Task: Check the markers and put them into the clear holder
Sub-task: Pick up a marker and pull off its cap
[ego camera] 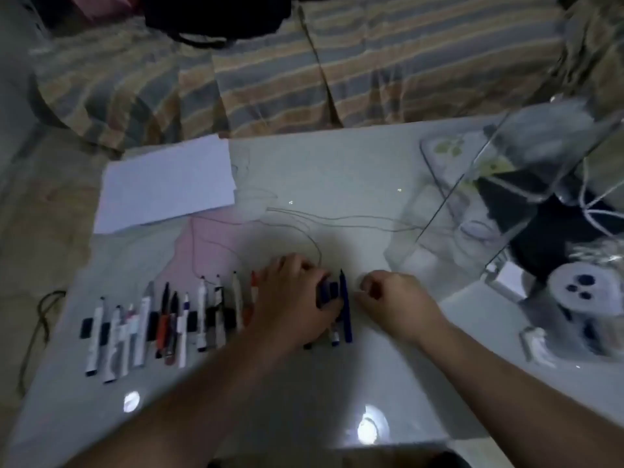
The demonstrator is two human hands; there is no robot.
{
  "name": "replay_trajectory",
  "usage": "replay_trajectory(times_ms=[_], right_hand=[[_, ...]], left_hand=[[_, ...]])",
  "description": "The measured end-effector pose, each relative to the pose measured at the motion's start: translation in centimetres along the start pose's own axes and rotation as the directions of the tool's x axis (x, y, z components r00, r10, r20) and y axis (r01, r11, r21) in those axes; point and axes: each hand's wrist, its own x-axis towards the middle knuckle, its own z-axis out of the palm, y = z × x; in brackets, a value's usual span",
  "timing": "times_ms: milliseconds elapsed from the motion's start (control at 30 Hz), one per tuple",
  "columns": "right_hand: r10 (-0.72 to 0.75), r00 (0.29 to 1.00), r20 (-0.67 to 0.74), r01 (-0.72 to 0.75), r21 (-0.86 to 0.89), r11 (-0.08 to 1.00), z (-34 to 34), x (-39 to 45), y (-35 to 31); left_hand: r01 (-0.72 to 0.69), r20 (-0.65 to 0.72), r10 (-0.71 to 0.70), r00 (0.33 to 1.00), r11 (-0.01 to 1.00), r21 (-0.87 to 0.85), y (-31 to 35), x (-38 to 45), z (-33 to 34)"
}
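Note:
Several markers (141, 327) lie side by side in a row across the glass table (337, 177), tips pointing away from me. My left hand (297, 295) rests over the right end of the row, fingers curled around a dark marker (327, 292). A blue marker (345, 309) lies just right of that hand. My right hand (391, 300) hovers to the right with fingers loosely curled, nothing visible in it. The clear holder (499, 184) stands at the table's right side, tilted in view, and looks empty.
A white sheet of paper (169, 184) lies at the back left of the table. A thin wire (337, 219) runs across the middle. A white power strip (584, 292) and cables sit at the right. Striped bedding (304, 69) lies beyond the table.

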Motion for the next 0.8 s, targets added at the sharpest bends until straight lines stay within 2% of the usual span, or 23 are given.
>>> replay_trajectory(times_ms=[100,167,267,400,567,700,800], right_hand=[[-0.007,0.990,-0.139,0.003,-0.031,1.000,2.3,1.6,0.9],[0.012,0.980,-0.197,-0.019,-0.038,0.999,3.0,2.4,0.6],[0.014,0.985,-0.171,-0.028,-0.079,0.996,3.2,2.3,0.1],[0.077,0.983,-0.164,-0.086,-0.049,0.995,3.2,1.0,-0.5],[0.250,0.955,-0.160,-0.254,-0.007,0.967,3.4,-1.4,-1.2],[0.298,0.934,-0.197,-0.300,0.020,0.954,4.3,-3.7,0.1],[0.320,0.923,-0.215,-0.299,0.124,0.946,4.1,-5.5,1.9]], left_hand=[[-0.080,-0.072,0.089,0.993,0.990,0.116,-0.5,1.2,3.0],[-0.095,-0.150,0.113,0.982,0.989,0.117,-1.3,1.9,4.6],[-0.153,-0.254,0.192,0.948,0.974,0.166,-1.7,1.9,6.1],[-0.147,-0.159,0.186,0.970,0.963,0.228,-0.8,1.1,5.5],[-0.160,-0.086,0.199,0.976,0.930,0.331,1.1,-0.7,4.5],[-0.176,-0.109,0.219,0.970,0.935,0.309,3.2,-2.0,5.0],[-0.162,-0.101,0.201,0.974,0.939,0.303,4.3,-2.7,5.4]])
